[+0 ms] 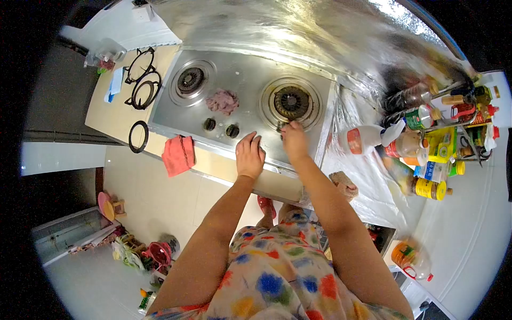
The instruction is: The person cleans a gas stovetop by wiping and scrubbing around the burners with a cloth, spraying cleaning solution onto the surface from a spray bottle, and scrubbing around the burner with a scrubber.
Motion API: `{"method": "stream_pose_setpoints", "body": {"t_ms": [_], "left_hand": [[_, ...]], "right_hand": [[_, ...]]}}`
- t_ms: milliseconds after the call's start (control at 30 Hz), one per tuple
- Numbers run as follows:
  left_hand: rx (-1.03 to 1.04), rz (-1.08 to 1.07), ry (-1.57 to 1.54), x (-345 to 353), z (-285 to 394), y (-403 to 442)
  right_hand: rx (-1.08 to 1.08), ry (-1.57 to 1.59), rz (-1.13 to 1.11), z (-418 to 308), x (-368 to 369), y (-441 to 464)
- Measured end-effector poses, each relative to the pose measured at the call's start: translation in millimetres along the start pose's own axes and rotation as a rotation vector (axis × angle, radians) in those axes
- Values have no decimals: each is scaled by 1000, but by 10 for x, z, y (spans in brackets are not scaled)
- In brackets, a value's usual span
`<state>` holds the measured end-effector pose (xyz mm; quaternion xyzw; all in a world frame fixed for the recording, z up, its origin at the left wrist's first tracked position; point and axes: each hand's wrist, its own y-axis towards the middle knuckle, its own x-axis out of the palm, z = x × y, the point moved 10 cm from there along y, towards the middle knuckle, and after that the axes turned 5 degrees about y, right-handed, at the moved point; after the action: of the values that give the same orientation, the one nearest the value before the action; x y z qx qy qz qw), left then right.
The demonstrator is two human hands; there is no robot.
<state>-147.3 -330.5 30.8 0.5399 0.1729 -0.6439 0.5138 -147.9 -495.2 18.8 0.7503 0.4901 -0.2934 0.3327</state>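
My left hand [250, 156] rests on the front part of the steel stove top [245, 80], its fingers slightly apart and nothing in them. Close to the right burner [292, 102], my right hand [295, 140] is closed around something small and dark at the burner's front edge, too hidden to make out. Two black knobs [232, 130] stand just beyond my left hand. A crumpled pinkish cloth [222, 102] lies between the right burner and the left burner [191, 80].
Black pan supports [145, 90], a black ring [138, 137] and a red cloth [178, 156] lie on the left counter. A white spray bottle [364, 138], several condiment bottles and a brown cloth [344, 185] are on the right. Foil lines the wall.
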Motion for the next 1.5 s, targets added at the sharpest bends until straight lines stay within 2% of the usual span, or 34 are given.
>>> {"method": "stream_pose_setpoints", "body": {"t_ms": [100, 200, 300, 400, 500, 633, 767, 867, 967, 1000, 1100, 1200, 1400, 1500], "left_hand": [[9, -1, 1, 4, 1, 13], [-4, 5, 17, 16, -15, 1], [-4, 15, 11, 17, -14, 0], [0, 23, 4, 16, -34, -8], [-9, 18, 6, -7, -25, 0], [-5, 13, 18, -1, -10, 9], [-1, -11, -4, 19, -17, -2], [0, -10, -6, 7, -10, -1], [5, -4, -7, 7, -12, 12], [6, -1, -7, 13, -14, 10], [-6, 16, 8, 24, -31, -2], [-5, 2, 9, 30, -31, -1], [-9, 9, 2, 19, -30, -3], [3, 15, 17, 2, -6, 1]], "right_hand": [[-12, 3, -6, -81, 104, 97], [207, 267, -101, 341, 136, 30], [75, 45, -72, 371, -302, -51], [42, -62, -227, 384, -192, -1], [13, -100, -165, 256, 245, 2], [-91, -64, -27, -153, 154, 97], [-37, -125, -25, 27, -123, -4], [59, -121, 50, 550, -281, -73], [84, -404, -187, 575, -437, 50], [60, -454, -107, 561, -507, 117], [114, -522, -135, 712, -539, 274], [100, -471, -73, 784, -600, 471], [221, -415, -184, 1107, -437, 588], [89, -428, -105, 975, -554, 442]]}}
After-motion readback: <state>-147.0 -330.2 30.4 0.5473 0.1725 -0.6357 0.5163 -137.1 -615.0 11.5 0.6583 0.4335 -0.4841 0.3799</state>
